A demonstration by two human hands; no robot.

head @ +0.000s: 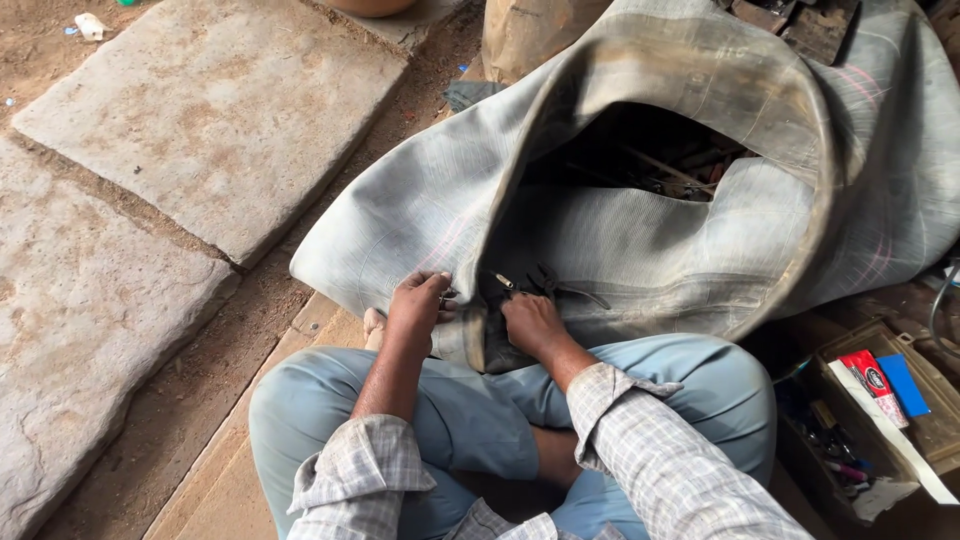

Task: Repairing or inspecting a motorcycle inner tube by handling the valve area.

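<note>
**Inner tube folded across the lap, both hands at the crease**

Inner tube (pixel 640 230), big, grey, limp rubber, lies slumped over the seated person's crossed legs and spreads onto the ground ahead and to the right. It's deflated; walls sag and fold on themselves, so it looks soft, floppy, prob. heavyish for its bulk, w/ a dusty matte skin that shouldn't slip much. Best hold seems to be the thick folded edge near the lap, where the rubber doubles up.

Left hand (pixel 418 305) has its grip closed, pinching that folded edge from the outer side. Right hand (pixel 532 322) is pressed down on the tube just beside it, fingers curled; small metal tool (pixel 505 282) pokes out above the knuckles, but can't tell if the fingers hold it or only rest near it.

Stone slabs (pixel 200 110) lie to the left on bare dirt. Open wooden box (pixel 930 425) w/ small bits sits at right, near the knee.
</note>
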